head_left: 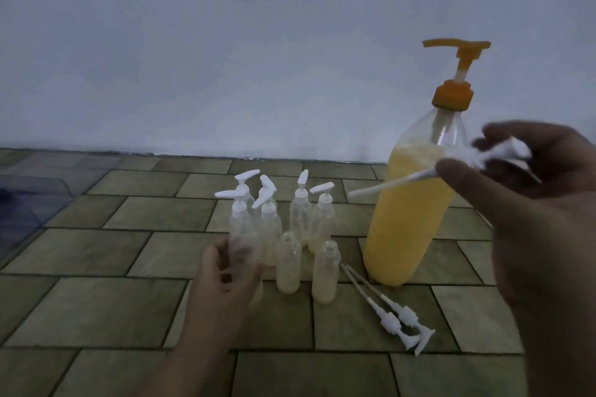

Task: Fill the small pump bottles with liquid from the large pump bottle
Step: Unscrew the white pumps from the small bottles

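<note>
The left hand was curled round a clear small bottle at the near left of the cluster, its pump still fitted. The right hand, raised at the right, pinched a white pump between thumb and fingers, its tube pointing left across the big bottle. That big bottle stood on the tiled floor at the right, mostly full of yellow liquid, with an orange pump head. Two open bottles stood nearest, holding pale liquid. Behind them stood capped bottles. Two loose pumps lay on the floor, near right of the open pair.
</note>
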The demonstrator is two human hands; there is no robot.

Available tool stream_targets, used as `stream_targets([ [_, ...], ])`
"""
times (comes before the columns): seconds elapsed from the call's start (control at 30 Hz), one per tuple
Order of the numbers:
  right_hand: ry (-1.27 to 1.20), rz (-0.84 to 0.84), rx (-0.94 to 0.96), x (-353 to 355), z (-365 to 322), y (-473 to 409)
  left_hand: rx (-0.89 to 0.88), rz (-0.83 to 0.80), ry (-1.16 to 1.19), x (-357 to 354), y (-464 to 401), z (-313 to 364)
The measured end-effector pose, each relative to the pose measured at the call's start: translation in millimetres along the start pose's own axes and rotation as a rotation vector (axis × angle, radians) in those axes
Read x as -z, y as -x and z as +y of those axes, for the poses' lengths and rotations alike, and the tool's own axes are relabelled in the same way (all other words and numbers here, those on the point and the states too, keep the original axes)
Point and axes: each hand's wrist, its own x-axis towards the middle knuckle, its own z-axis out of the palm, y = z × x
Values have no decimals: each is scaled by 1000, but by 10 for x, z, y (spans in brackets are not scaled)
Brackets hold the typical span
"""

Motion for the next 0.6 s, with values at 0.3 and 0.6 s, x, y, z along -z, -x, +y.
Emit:
stream_targets([
  [0.3,552,-12,132,564,1145,768,16,-60,-135,-53,-5,-177],
  [0.6,765,-181,176,519,1798,1111,-4,-143,-90,-11,-23,-295],
])
